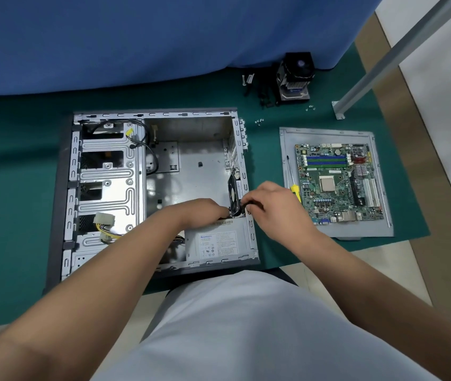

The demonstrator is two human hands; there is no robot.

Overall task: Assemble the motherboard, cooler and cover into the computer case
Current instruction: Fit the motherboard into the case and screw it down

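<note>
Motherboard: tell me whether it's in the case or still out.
Out. The motherboard lies on the cover right of the case, whose main bay shows bare metal.

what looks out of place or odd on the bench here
Nothing looks damaged. Loose screws lie scattered on the green mat, and the motherboard rests on the cover, outside the case.

there was one view only, from a wide-angle camera worn on the person's head. it looked forward and steeply down at a green mat (20, 166), near enough that both forearms ran in from the bottom corners. the case (152, 188) filled the centre left of the frame, the motherboard (339, 182) sat centre right, and the cooler (295, 75) lay far off at upper right. straight edges bowed toward the borders.
</note>
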